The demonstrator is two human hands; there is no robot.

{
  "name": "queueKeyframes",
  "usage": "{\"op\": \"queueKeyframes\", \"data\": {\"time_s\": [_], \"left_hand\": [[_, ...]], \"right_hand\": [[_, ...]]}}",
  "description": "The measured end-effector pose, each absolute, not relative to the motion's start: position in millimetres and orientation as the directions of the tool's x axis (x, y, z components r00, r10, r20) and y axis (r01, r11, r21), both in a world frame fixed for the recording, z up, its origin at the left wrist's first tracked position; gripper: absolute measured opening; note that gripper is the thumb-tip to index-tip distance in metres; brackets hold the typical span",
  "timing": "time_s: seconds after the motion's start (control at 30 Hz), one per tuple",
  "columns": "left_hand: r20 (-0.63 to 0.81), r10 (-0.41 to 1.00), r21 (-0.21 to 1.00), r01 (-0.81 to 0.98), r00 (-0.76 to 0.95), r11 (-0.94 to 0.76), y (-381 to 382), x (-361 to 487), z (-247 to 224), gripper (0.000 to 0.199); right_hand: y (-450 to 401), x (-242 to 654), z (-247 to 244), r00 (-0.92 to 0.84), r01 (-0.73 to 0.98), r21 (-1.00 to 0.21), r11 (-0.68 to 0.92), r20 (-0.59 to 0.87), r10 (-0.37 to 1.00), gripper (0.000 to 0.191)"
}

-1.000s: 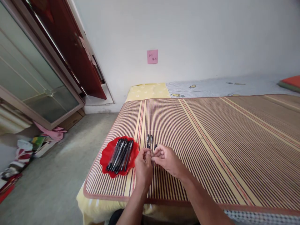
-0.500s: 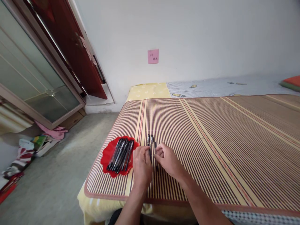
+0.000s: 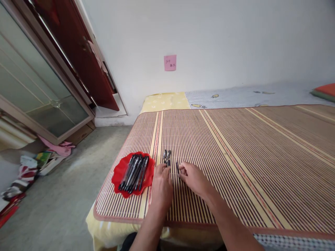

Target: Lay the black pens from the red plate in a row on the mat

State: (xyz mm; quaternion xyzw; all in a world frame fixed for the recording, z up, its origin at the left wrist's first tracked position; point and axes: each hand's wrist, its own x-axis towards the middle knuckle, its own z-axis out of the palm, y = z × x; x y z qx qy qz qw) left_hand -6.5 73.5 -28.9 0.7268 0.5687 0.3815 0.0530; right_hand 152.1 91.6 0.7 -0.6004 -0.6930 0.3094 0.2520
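A red scalloped plate [image 3: 116,179] holds several black pens [image 3: 133,173] with clear barrels. Just right of it, my left hand [image 3: 162,181] is closed over black pens [image 3: 167,162] on the mat; its back hides most of their length. Two black pen ends with silvery clips [image 3: 166,154] lie side by side beyond its fingertips. My right hand [image 3: 192,177] pinches a slim black pen [image 3: 177,167] between thumb and fingers, a little to the right of the left hand. The lower part of that pen is hidden.
A striped bamboo mat [image 3: 222,167] covers the bed, with a yellow sheet [image 3: 167,101] at its edges. Behind stands a white wall with a pink note [image 3: 170,62]. Grey floor [image 3: 78,188], clothes [image 3: 28,170] and a glass-panelled door [image 3: 44,80] are at left.
My right hand has moved slightly right with its pen, widening the gap between the hands. My left hand has shifted slightly right and nearer to me. The plate stays put.
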Motion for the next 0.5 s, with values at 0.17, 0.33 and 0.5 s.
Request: {"op": "queueKeyframes", "data": {"time_s": [0.17, 0.33, 0.5], "left_hand": [[0.448, 0.890, 0.514, 0.790, 0.085, -0.335, 73, -4, -29, 0.024], [0.437, 0.895, 0.543, 0.765, 0.095, -0.346, 73, -4, -30, 0.027], [0.432, 0.899, 0.564, 0.754, 0.080, -0.338, 73, -4, -32, 0.028]], "right_hand": [[90, 140, -5, -0.169, 0.699, -0.705, 0.120, 0.001, 0.986, 0.016], [87, 132, -8, -0.203, 0.668, -0.733, 0.127, -0.016, 0.979, 0.021], [85, 131, -6, -0.224, 0.605, -0.782, 0.152, 0.016, 0.975, 0.024]]}}
